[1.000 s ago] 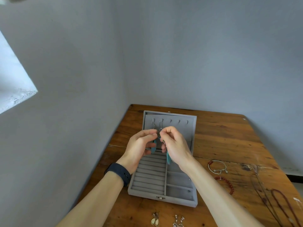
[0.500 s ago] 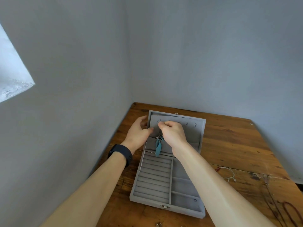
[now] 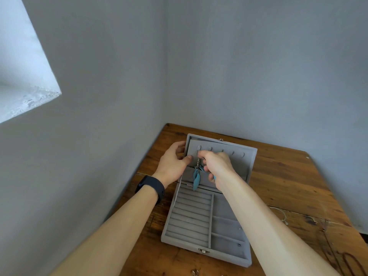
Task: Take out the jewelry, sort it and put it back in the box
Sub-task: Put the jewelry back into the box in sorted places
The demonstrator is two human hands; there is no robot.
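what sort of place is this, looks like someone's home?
Probably a plain room in a home: a worn wooden table set in the corner of bare grey walls, with an open jewelry box on it.

Wooden table [image 3: 288, 176] in corner of grey walls [image 3: 258, 66]; bright window ledge [image 3: 23, 86] upper left.

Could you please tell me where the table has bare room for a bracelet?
The table is bare right of the jewelry box, toward the wall. It is crowded at the near right edge, with necklaces, and at the lid, gripped by the left hand, where the right hand holds a teal earring.
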